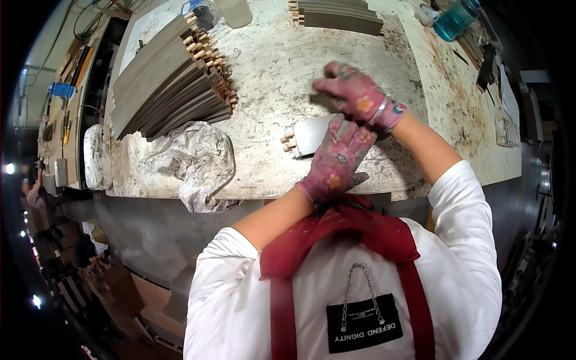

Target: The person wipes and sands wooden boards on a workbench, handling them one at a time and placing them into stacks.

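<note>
My left hand (pixel 337 157), in a pink flowered glove, lies with its fingers stretched out over a small grey panel (pixel 311 135). Short wooden dowels (pixel 289 140) stick out of the panel's left end. The panel's right part is hidden beneath my hands. Just beyond the left fingertips, my right hand (pixel 354 93) is in a matching glove, above the table, its fingers pointing left. They are blurred, so I cannot make out whether they hold anything. The right wrist overlaps the left fingertips in this view.
On the worn white table (pixel 270 72), a large fanned stack of doweled grey panels (pixel 174 78) stands left, with a crumpled, stained cloth (pixel 195 156) nearer. A smaller panel stack (pixel 339 15) lies at the far side. A blue bottle (pixel 456 21) is far right; a translucent container (pixel 235 12) stands far left.
</note>
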The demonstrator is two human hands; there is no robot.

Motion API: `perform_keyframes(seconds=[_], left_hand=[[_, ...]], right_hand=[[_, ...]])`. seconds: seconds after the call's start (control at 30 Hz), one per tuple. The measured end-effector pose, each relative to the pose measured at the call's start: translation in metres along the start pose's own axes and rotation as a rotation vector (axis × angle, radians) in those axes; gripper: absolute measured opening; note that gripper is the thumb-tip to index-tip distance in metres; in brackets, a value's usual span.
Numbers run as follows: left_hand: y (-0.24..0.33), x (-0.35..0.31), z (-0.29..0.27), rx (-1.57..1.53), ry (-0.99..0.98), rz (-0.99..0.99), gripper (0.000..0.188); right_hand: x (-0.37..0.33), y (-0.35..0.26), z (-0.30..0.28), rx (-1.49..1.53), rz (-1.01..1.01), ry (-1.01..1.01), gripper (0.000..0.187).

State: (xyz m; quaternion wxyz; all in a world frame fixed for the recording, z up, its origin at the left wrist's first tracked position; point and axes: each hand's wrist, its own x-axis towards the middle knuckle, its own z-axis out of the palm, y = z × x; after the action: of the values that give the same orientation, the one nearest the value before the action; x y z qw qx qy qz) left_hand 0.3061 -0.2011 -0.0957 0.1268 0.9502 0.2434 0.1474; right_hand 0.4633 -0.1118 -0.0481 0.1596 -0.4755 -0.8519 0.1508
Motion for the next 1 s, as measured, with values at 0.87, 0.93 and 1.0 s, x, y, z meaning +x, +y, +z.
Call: perform_keyframes(seconds=[0.87,0.93,1.0], left_hand=[[-0.080,-0.087,0.016,-1.774,0.533,-0.434,0.056],[-0.077,-0.093,0.011,-1.981,0.571,-0.577,0.053],[-0.065,-0.080,-0.011,-1.838,0.627,-0.832,0.053]], right_hand=[[-0.066,-0.005,0.030,0.591,0.313,0.593,0.033],[-0.068,-0.005,0.032,0.568,0.314,0.597,0.033],[-0.067,-0.003,0.034,0.550,0.309,0.604,0.033]])
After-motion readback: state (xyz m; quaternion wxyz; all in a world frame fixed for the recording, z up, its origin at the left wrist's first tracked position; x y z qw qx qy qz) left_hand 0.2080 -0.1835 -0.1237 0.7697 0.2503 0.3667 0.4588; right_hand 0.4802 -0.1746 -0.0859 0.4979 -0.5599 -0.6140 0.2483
